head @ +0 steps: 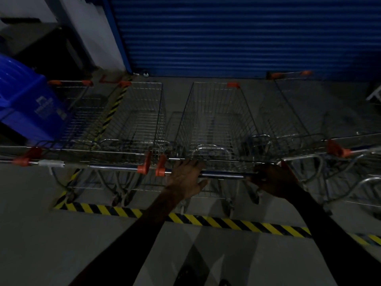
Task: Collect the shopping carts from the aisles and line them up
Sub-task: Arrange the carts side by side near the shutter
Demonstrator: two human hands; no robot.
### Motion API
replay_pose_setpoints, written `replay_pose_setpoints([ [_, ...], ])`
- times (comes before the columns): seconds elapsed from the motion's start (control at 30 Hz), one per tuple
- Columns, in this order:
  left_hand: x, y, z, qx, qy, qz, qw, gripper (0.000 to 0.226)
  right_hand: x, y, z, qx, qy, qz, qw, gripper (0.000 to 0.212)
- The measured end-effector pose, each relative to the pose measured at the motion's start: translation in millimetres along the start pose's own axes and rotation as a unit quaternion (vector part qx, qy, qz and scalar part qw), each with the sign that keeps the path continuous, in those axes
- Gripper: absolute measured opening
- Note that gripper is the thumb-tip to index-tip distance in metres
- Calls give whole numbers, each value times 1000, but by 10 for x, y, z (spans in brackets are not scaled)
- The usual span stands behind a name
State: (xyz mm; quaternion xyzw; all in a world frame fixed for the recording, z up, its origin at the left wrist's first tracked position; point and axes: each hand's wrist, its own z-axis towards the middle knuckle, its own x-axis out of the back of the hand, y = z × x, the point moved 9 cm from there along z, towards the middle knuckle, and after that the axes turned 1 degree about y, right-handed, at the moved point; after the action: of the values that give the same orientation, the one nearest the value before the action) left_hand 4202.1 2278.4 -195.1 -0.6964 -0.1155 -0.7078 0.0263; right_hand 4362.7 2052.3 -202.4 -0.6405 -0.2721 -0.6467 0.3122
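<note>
Several wire shopping carts with orange corner caps stand side by side facing a blue roller shutter. The middle cart [214, 122] is right in front of me, and its handle bar [222, 174] runs between my hands. My left hand [186, 178] lies over the bar's left part with fingers spread and straight. My right hand [275, 179] sits on the bar's right end, its fingers curled over it in dim light. Another cart [134, 120] stands to the left, and one more [292, 112] to the right.
The blue roller shutter [237, 36] closes off the far side. A blue plastic bin [26, 96] stands at the far left beside the leftmost cart [76, 112]. Yellow-black hazard tape [206, 220] crosses the grey floor under the handles. More cart frames [354, 162] crowd the right.
</note>
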Motion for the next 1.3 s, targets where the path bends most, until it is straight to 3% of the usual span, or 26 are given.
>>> replay_pose_setpoints([
  [0.3,155,336,1,-75,52,12,996,46,240,-104,-220,-5,82,5,997,55],
  [0.47,208,664,25,-144,113,-24,983,37,454,-4,-489,-74,129,77,986,47],
  [0.53,180,947,-7,-189,137,-41,972,29,482,59,-707,-107,143,80,981,37],
  [0.67,92,1585,-153,-269,165,-99,944,30,445,215,-1253,-177,160,111,965,38],
  [0.73,-43,1921,-192,-294,148,-129,935,30,378,343,-1585,-212,161,126,956,35],
  [0.83,-377,2423,-149,-299,36,-137,944,39,215,640,-2076,-274,117,147,943,40],
  [0.9,-469,2808,-152,-320,3,-137,938,45,176,886,-2420,-312,99,161,931,36],
  [1.13,-362,4275,-81,-369,19,-153,917,36,261,1847,-3550,-417,133,201,876,36],
  [1.3,-404,5099,-87,-409,28,-164,897,30,233,2419,-4069,-443,109,214,864,40],
])
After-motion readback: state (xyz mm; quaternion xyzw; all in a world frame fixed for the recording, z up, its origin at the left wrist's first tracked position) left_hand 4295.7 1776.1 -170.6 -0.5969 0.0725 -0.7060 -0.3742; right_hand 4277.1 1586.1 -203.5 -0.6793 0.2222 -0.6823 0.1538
